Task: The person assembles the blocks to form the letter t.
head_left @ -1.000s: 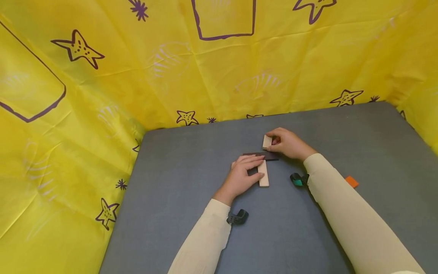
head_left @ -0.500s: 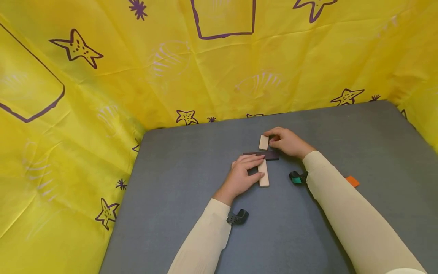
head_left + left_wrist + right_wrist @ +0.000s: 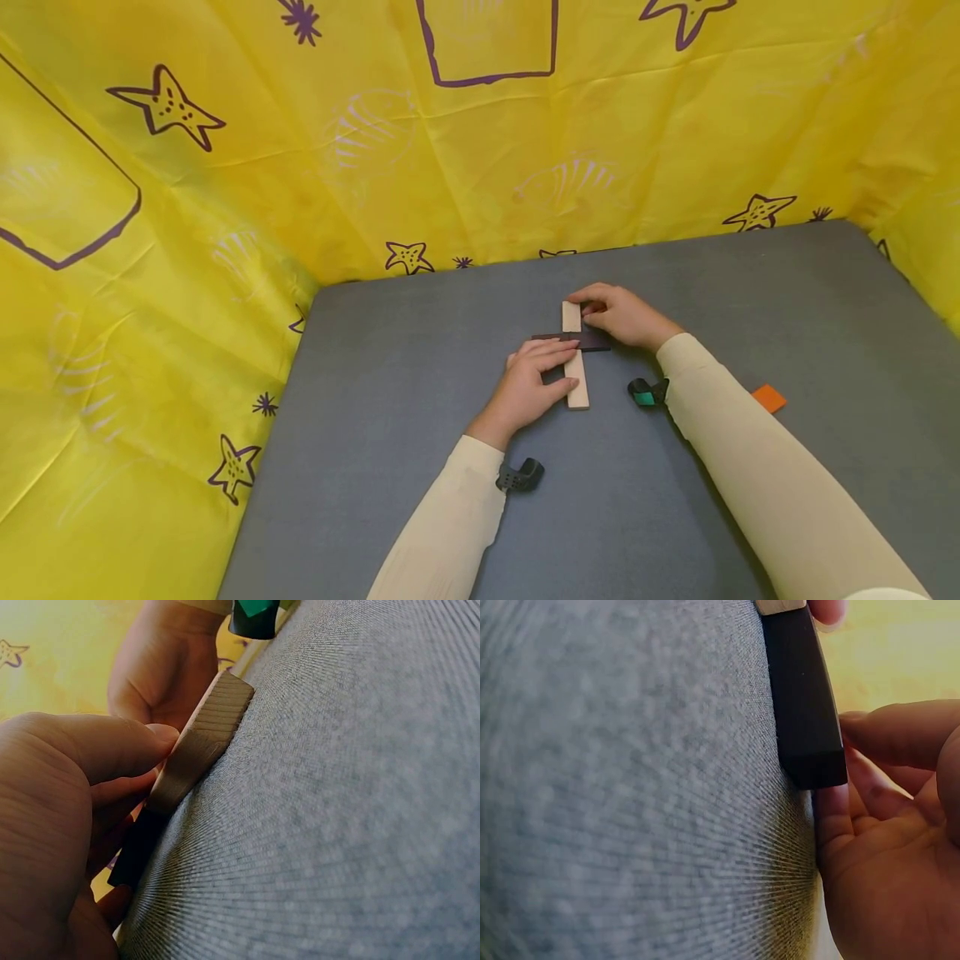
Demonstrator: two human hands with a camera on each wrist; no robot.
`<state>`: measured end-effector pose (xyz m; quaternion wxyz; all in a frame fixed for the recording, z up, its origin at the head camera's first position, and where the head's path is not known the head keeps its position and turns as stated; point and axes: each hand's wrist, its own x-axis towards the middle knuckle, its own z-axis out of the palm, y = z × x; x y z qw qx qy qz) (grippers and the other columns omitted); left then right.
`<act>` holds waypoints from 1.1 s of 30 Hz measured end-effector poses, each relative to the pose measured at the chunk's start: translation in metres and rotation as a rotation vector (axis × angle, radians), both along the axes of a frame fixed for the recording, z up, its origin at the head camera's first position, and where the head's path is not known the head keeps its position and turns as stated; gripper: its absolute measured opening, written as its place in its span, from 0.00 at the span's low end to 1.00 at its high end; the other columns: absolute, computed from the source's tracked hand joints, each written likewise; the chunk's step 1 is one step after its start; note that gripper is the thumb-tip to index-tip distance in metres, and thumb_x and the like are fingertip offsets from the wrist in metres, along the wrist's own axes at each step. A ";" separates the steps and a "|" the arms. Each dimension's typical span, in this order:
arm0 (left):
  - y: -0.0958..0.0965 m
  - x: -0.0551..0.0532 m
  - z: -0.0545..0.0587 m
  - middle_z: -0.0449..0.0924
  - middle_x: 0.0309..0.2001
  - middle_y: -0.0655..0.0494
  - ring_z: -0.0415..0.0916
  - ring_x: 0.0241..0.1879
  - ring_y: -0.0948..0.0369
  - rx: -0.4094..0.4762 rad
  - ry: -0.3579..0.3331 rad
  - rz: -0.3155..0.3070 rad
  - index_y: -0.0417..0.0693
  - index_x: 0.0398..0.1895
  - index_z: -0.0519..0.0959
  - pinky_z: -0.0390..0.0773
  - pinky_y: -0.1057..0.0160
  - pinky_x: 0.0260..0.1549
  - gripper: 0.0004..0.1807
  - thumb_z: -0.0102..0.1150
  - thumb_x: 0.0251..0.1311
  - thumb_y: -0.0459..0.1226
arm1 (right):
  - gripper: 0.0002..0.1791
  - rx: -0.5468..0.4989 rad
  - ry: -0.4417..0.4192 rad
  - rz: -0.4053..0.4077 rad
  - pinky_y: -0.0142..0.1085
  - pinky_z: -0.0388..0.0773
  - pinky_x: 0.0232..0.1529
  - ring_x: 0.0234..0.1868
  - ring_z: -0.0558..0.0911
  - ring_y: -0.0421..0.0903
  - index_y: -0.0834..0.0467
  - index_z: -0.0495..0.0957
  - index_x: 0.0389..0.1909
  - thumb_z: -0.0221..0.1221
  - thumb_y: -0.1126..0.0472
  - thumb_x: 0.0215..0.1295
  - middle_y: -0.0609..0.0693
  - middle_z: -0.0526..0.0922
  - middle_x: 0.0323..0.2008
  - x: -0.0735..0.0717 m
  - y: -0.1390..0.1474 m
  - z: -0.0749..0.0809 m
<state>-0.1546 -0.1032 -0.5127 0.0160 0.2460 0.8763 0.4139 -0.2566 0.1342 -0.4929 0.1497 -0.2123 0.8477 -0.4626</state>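
Note:
A long pale wooden block [image 3: 577, 388] lies on the table, and a dark block [image 3: 596, 341] lies crosswise at its far end. Beyond the dark one is a short pale wooden block [image 3: 572, 315], roughly in line with the long one. My left hand [image 3: 527, 385] rests its fingers over the dark block, its thumb against the long pale block [image 3: 199, 742]. My right hand [image 3: 626, 315] holds the short block, index finger at its far end and thumb near its right side. In the right wrist view the dark block [image 3: 806, 690] hides the short one.
An orange piece [image 3: 769, 398] lies to the right, partly behind the right sleeve [image 3: 757, 450]. Yellow cloth [image 3: 480, 167] with sea drawings hangs behind and beside the grey table [image 3: 360, 417].
My right hand has moved the short pale block left and nearer, up to the dark block and in line with the long one. My left hand has stayed in place.

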 end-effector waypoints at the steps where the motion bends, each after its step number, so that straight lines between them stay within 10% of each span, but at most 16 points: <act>1: 0.000 0.000 0.000 0.77 0.73 0.65 0.64 0.74 0.66 0.000 -0.001 0.001 0.48 0.72 0.83 0.62 0.47 0.65 0.27 0.74 0.72 0.40 | 0.25 -0.002 -0.002 0.000 0.55 0.74 0.62 0.60 0.79 0.60 0.67 0.76 0.74 0.57 0.73 0.79 0.65 0.77 0.68 0.000 0.000 0.000; 33: 0.002 0.001 0.005 0.78 0.73 0.64 0.65 0.75 0.62 -0.007 0.002 -0.002 0.47 0.71 0.84 0.62 0.47 0.65 0.26 0.74 0.71 0.39 | 0.26 -0.036 -0.042 0.001 0.55 0.74 0.63 0.62 0.78 0.60 0.64 0.76 0.75 0.60 0.71 0.79 0.63 0.77 0.68 0.004 -0.005 -0.001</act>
